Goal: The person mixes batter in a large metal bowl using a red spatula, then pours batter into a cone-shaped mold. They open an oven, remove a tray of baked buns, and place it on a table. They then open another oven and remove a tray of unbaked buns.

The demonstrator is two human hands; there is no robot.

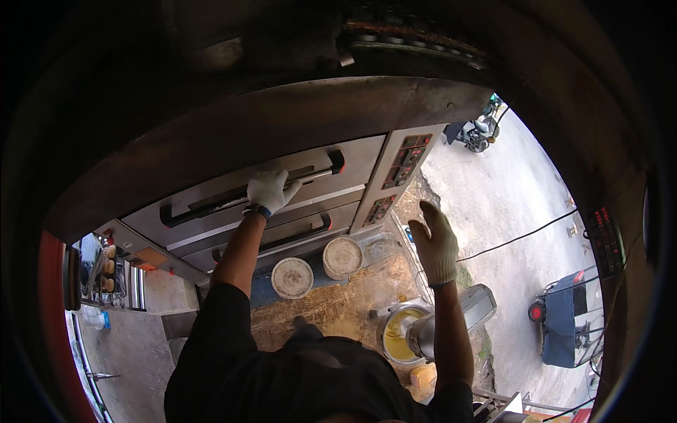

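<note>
My left hand (271, 190), in a whitish knit glove, grips the long handle bar (211, 209) of the upper door of a metal deck oven (349, 158). That door looks closed. Another oven door with a dark handle (296, 233) lies below it. My right hand (435, 244), gloved too, is raised to the right of the oven, thumb and fingers apart, holding nothing. Control panels (407, 161) with red lights line the oven's right side. Below my right hand stands a mixer (449, 322) with yellow contents in its metal bowl (403, 336).
Two round, pale-topped containers (292, 278) (342, 258) stand on the worn floor (328, 312) before the oven. A cable (518, 238) crosses the right side. Outside are a motorcycle (476, 135) and a blue covered cart (560, 322). A rack with bread (108, 269) stands at left.
</note>
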